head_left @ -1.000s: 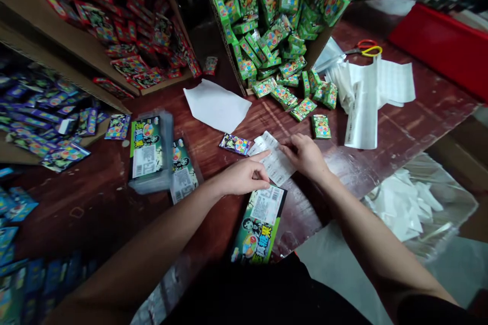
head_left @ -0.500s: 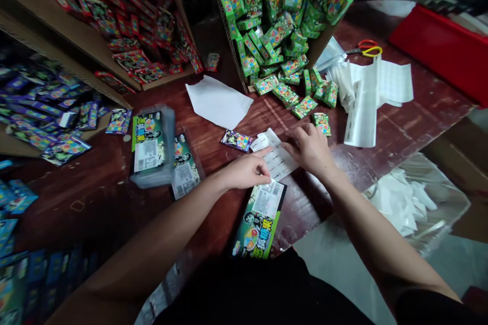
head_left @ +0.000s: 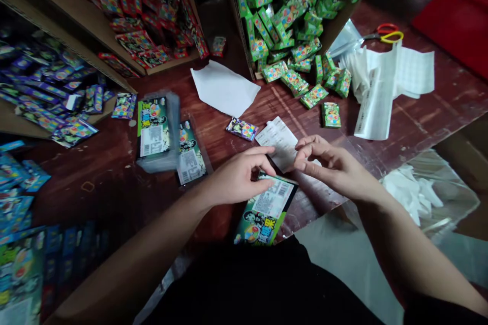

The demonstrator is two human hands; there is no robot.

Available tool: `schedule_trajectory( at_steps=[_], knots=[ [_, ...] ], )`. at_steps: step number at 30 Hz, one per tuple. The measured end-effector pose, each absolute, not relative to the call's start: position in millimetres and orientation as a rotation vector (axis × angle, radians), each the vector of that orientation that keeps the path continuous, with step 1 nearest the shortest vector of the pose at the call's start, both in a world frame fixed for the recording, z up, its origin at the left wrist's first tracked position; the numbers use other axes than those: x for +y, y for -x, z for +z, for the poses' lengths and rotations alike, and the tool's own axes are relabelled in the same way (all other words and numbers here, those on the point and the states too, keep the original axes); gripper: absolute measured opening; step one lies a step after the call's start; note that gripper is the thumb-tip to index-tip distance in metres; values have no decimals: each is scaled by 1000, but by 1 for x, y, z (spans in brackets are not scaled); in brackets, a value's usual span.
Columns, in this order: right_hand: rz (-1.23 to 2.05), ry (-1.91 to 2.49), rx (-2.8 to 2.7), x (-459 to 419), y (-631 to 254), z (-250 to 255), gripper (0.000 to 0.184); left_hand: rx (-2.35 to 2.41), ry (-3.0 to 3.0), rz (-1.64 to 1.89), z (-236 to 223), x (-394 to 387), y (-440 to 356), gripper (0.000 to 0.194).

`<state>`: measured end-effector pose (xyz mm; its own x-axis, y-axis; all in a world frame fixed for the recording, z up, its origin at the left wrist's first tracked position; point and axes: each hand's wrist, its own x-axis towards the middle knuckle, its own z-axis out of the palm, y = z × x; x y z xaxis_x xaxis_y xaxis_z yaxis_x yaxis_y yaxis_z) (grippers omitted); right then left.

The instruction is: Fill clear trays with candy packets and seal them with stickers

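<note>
My left hand (head_left: 244, 175) lies over the top end of a green and black candy package (head_left: 263, 213), thumb and fingers apart, the thumb touching the package. To the right, my right hand (head_left: 333, 167) is raised with thumb and fingertips pinched together; whatever is between them is too small to make out. Just beyond both hands a white sheet of small printed stickers (head_left: 279, 139) lies flat on the table. Beside that sheet rests a small purple candy box (head_left: 242, 129).
Two like packages (head_left: 154, 127) lie at left near a blank white paper (head_left: 224, 89). Open cartons of red (head_left: 141, 43), purple (head_left: 72, 86) and green boxes (head_left: 282, 25) line the back. Scissors (head_left: 387, 34) and sticker strips (head_left: 375, 106) lie right; a plastic bag of scraps (head_left: 412, 193) hangs below the edge.
My right hand has left the sticker sheet and come nearer me, still pinched. My left hand has opened from a pinch and moved off the sheet onto the package. The view has shifted slightly.
</note>
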<state>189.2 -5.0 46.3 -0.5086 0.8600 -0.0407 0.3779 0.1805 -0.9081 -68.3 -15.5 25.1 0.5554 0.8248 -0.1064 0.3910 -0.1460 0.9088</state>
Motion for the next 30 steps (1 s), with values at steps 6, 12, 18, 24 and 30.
schedule_trajectory(
  at_steps=[6,12,18,24,30],
  knots=[
    [1289,1128,-2078,-17,-160,44,12,1111,-1638,475,17,-28,78,18],
    [947,1242,-2155,-27,-149,27,18,1173,-1652,481,19,-34,80,18],
    [582,1260,-2256,-41,-145,15,14,1214,-1610,507,16,-41,82,20],
    [583,1251,-2321,-44,-139,15,38,1112,-1410,625,14,-44,95,46],
    [820,1211,-1584,-54,-140,0,88,1414,-941,1152,16,-63,152,67]
  ],
)
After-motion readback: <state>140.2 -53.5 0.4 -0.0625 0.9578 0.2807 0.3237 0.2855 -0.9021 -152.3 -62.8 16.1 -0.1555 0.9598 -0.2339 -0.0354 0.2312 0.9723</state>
